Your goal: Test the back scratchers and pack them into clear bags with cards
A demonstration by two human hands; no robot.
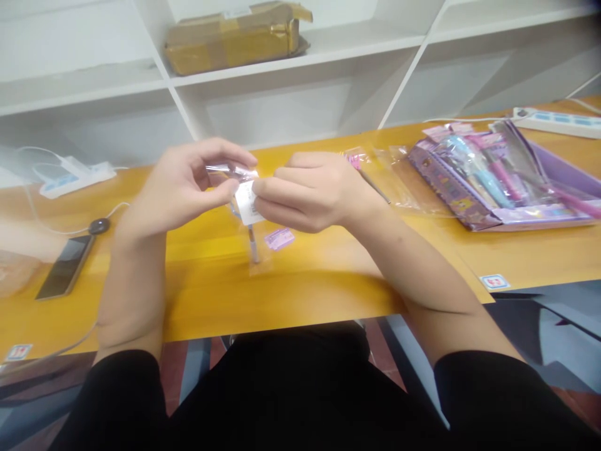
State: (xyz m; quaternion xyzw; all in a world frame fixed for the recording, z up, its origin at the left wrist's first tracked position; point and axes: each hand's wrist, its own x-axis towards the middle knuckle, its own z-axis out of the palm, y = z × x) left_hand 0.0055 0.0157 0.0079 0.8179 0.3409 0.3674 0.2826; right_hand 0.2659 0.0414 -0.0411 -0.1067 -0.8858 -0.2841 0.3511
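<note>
Your right hand [312,194] pinches a white label [246,203] at its right edge, thumb and index finger pressed together while the other fingers curl in toward the palm. Your left hand [181,185] is arched on the other side, its thumb tip against the label's left edge and its fingers curved above; clear film shows between them, but you cannot tell how firmly they grip it. The label belongs to a clear packet [261,258], which is between your two hands and hangs down in front of you over the yellow table [211,300], with a slim dark pen [253,244] inside its lower part. Just beside the packet, to its right, a small purple card [279,238] lies on the tabletop. Beyond your right wrist you have a dark stick with a pink top [374,186] near loose clear wrapping [399,181]. Farther right, a purple box [446,185] holds wrapped pens [493,169] in blue and pink, with a power strip [563,122] behind it. To your left lie a phone [66,267], a round black puck [99,226] just beside its top end, and a white socket block [77,180] with cables. A taped brown carton [235,37] sits on the white shelf [357,47] ahead of you.
</note>
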